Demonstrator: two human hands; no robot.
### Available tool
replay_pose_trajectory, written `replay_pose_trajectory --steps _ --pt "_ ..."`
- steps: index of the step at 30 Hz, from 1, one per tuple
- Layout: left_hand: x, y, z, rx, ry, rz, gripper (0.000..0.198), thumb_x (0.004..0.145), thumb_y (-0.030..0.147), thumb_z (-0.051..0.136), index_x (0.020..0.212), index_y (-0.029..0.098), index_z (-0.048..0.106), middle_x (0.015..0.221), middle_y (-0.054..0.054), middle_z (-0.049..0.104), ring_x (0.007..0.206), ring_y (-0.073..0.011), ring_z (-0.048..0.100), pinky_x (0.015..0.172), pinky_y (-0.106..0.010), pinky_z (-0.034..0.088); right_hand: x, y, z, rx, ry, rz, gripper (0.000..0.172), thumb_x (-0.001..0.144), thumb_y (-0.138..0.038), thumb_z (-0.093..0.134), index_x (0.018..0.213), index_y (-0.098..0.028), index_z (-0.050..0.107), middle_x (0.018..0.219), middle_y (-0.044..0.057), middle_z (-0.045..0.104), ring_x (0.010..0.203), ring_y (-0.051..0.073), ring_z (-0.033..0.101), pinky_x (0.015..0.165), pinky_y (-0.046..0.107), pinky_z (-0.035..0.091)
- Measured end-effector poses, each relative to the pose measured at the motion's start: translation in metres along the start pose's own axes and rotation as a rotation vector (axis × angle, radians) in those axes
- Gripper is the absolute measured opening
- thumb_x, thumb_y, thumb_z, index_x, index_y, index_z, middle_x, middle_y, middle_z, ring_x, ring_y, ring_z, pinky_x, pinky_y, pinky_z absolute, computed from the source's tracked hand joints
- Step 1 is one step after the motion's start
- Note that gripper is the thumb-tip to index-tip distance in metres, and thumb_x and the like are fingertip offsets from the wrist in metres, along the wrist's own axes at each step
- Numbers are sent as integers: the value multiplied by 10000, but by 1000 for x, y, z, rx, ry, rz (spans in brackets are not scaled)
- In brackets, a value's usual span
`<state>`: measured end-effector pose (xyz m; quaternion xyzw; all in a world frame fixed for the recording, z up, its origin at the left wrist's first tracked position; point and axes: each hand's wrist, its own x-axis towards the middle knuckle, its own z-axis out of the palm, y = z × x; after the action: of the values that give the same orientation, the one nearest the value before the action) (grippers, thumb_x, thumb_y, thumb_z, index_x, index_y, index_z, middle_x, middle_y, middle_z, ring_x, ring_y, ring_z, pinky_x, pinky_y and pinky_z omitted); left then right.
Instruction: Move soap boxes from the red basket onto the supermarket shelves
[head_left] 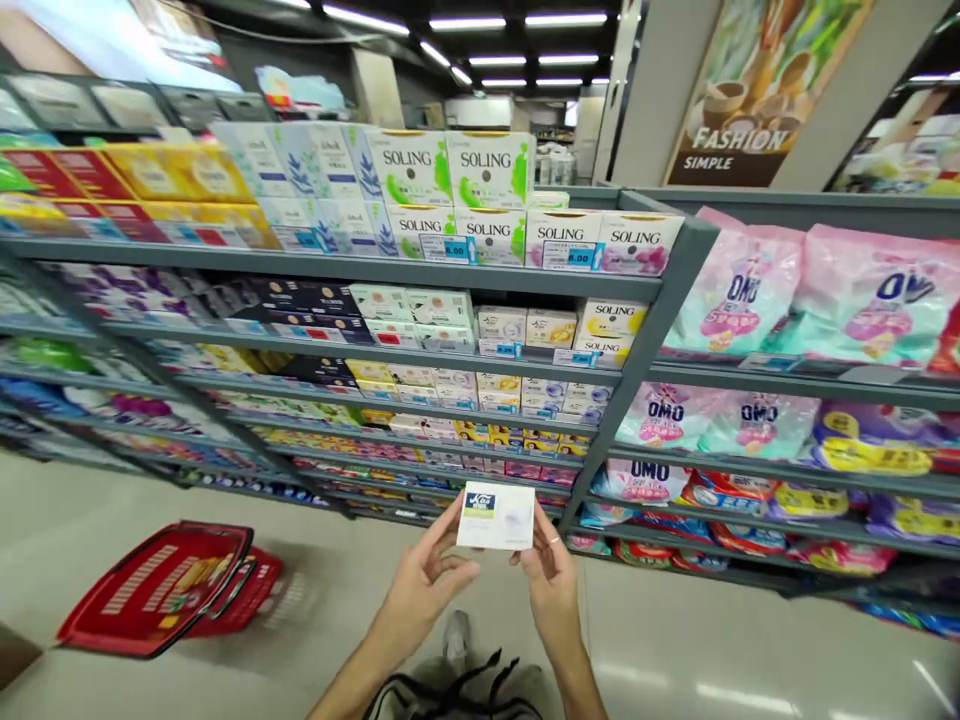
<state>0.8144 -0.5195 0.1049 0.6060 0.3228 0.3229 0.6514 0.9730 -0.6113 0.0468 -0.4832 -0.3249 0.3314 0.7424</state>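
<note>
Between my two hands, in front of my body, is a small white soap box (pixel 496 516) with a dark blue and yellow-green label at its upper left. My left hand (pixel 436 565) grips the box by its left edge, thumb bent below it. At the right edge, my right hand (pixel 550 562) holds it with the thumb near the lower corner; a ring shows on a finger. The box's printed face is turned up toward me. Similar small boxes (pixel 544 392) line the shelves beyond my hands.
A grey shelf unit (pixel 420 268) carries boxed soaps, with SOLING boxes (pixel 486 170) on top. To the right, OMO detergent bags (pixel 739 290) fill another shelf section. A red shopping basket (pixel 161 590) with a black handle and some goods inside stands on the floor at left.
</note>
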Motion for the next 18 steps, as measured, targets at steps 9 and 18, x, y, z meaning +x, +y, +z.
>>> replay_pose_trajectory --steps 9,18 --pt "-45 -2 -16 356 182 90 608 861 478 720 1414 250 613 1306 -94 729 1044 -253 727 919 -338 608 -37 5 9 -252 25 -27 634 875 -335 754 1465 -217 553 1209 99 765 1029 235 737 858 282 622" --pt "-80 -5 -98 250 108 192 566 844 473 733 1356 243 662 1278 -113 740 966 -242 747 831 -304 631 -80 25 80 -428 170 -186 573 800 -443 807 1315 -216 698 1092 76 803 910 247 768 795 270 641"
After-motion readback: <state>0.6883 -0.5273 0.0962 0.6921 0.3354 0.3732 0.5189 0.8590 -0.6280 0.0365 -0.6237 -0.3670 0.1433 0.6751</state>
